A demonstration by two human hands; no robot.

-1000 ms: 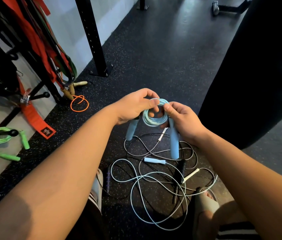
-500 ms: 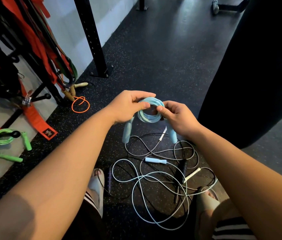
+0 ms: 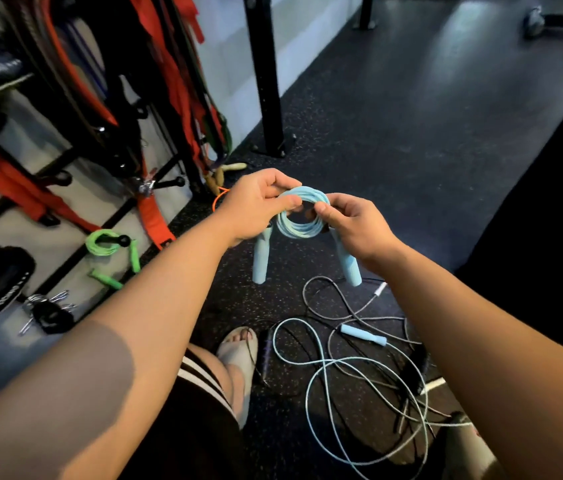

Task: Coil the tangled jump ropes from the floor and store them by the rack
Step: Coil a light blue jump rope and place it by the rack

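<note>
Above the dark rubber floor (image 3: 411,133), at the middle of the view, both hands hold one pale blue coiled jump rope (image 3: 302,216): the left hand (image 3: 256,206) pinches the coil's left side between thumb and fingers, and the right hand (image 3: 352,225) pinches its right side the same way. Its two blue handles (image 3: 260,263) hang down below the hands, one on each side. The step in hand looks like finishing this coil, and to do it well the loops should be kept the same size and stacked flat. Both pinches should hold until the handles are tucked or wrapped, so the turns do not spring open. Below lies the tangle (image 3: 359,368) of uncoiled ropes. I count three cord colours in it, pale blue, grey and black, with one loose blue handle (image 3: 363,335), two white handle ends and one dark handle showing; the exact number of ropes cannot be told. Near the rack (image 3: 176,98) lie one coiled green rope (image 3: 103,242) with two green handles, and one orange rope (image 3: 219,197), partly hidden.
</note>
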